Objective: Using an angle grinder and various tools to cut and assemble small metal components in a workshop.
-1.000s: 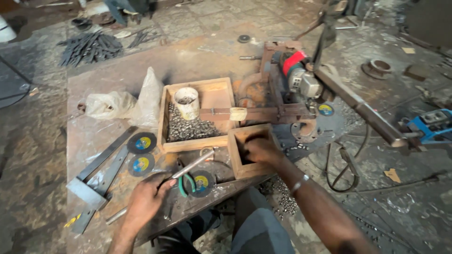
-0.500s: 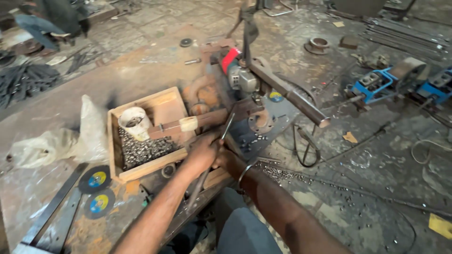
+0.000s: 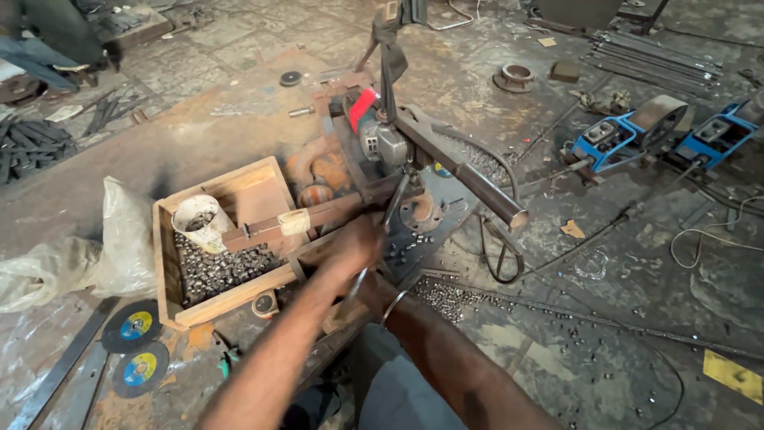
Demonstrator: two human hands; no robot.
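- Left hand (image 3: 354, 243): over the front edge of the rusty steel tabletop (image 3: 199, 135), just right of the wooden tray. Fingers are clamped around a slim metal rod (image 3: 392, 209).
- Metal rod: thin, straight, dull grey. Its long axis runs steeply, from lower left below the hand to upper right, and the upper end points at the cutting machine. The lower end shows under the hand near the right wrist.
- Right hand: hidden behind the left hand and forearm; only the right wrist, with a thin metal bangle (image 3: 393, 306), shows. Whether its fingers are apart or together cannot be told.
- Cutting machine (image 3: 380, 135): an angle grinder with red and grey housing, fixed in a rusty steel frame. A round steel pipe handle (image 3: 469, 187) slopes down to the right, open end outward.
- Wooden tray (image 3: 219, 243): rectangular, rough unfinished wood, partly filled with small dark cut metal pieces. A white plastic cup (image 3: 197, 223) leans in its left corner. A wooden bar wrapped with pale tape lies across the tray toward the machine.
- Two flat round cutting discs (image 3: 135, 346) with blue and yellow centres lie at the tabletop's front left.
- A crumpled clear plastic bag (image 3: 87, 255) lies left of the tray.
- Small metal pieces (image 3: 446, 295) are scattered over the floor to the right.
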